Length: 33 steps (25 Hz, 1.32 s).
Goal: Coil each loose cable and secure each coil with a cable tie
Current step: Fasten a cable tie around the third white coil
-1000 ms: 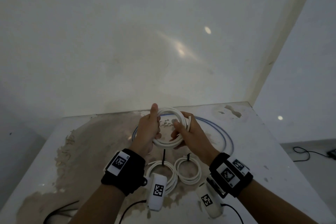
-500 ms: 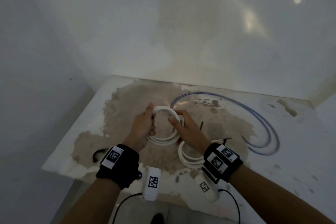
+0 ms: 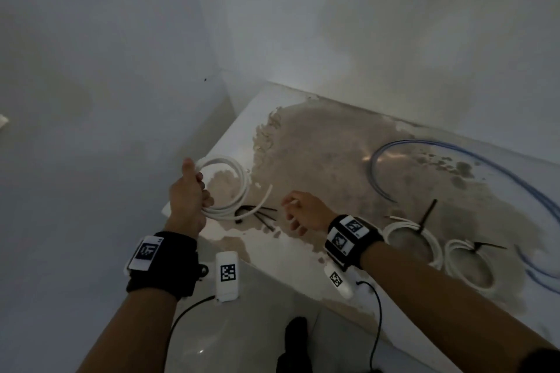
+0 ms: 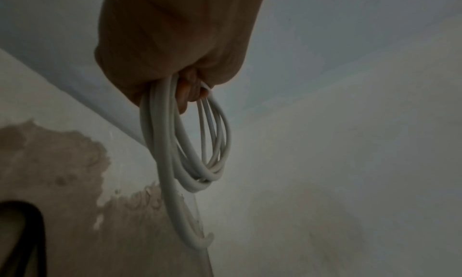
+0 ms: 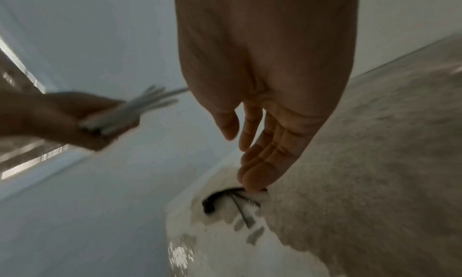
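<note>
My left hand (image 3: 189,194) grips a white cable coil (image 3: 233,188) above the table's left corner, thumb up; the wrist view shows the coil (image 4: 190,143) hanging from my fist (image 4: 175,44), its loose end curling out below. My right hand (image 3: 298,210) is off the coil, fingers relaxed, just right of a small bunch of black cable ties (image 3: 257,215) lying on the table. In the right wrist view my fingertips (image 5: 252,180) hover right over those ties (image 5: 232,200). Two white coils bound with black ties (image 3: 418,236) (image 3: 469,263) lie to the right.
A long loose blue cable (image 3: 454,154) curves across the back right of the table (image 3: 318,154), whose worn brown patch covers the middle. The table's left edge and near edge are close to my hands, with floor below. Walls stand behind and to the left.
My right hand has let go of the white coil and moved toward the black ties. My left hand carried the coil to the table's left corner; my head turned left.
</note>
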{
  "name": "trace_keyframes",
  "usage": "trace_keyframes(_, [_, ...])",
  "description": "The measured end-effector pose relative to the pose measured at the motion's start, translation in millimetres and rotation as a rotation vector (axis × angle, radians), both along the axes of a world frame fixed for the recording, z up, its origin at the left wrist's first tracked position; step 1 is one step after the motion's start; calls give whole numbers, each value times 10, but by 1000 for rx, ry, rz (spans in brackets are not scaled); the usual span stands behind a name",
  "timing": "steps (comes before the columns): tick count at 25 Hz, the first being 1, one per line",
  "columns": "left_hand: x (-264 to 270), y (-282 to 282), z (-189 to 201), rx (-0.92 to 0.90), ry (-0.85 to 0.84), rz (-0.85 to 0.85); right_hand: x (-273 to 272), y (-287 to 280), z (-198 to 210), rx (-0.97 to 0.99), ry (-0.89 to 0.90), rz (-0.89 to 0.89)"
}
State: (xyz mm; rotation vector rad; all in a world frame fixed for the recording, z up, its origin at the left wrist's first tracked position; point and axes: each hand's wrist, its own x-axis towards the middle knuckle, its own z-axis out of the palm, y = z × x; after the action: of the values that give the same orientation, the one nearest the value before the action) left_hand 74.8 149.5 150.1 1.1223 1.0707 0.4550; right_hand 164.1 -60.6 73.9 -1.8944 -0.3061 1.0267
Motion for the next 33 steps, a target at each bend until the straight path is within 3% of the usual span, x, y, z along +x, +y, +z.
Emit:
trace_keyframes(5, [-192, 320, -65, -3, 33, 68, -59, 562, -416, -323, -485, 317])
trace_keyframes(15, [-330, 543, -202, -51, 64, 101, -125, 636, -726, -370, -745, 337])
trace_keyframes(20, [-357, 530, -244, -61, 73, 91, -169, 660, -739, -360, -742, 306])
trace_keyframes(24, [-370, 506, -218, -59, 66, 81, -265, 721, -807, -429, -782, 403])
trace_keyframes(28, [-343, 457, -182, -59, 54, 64, -249, 645, -678, -329, -759, 270])
trace_keyframes(33, [26, 190, -115, -99, -32, 11, -67, 33, -228, -109, -627, -176])
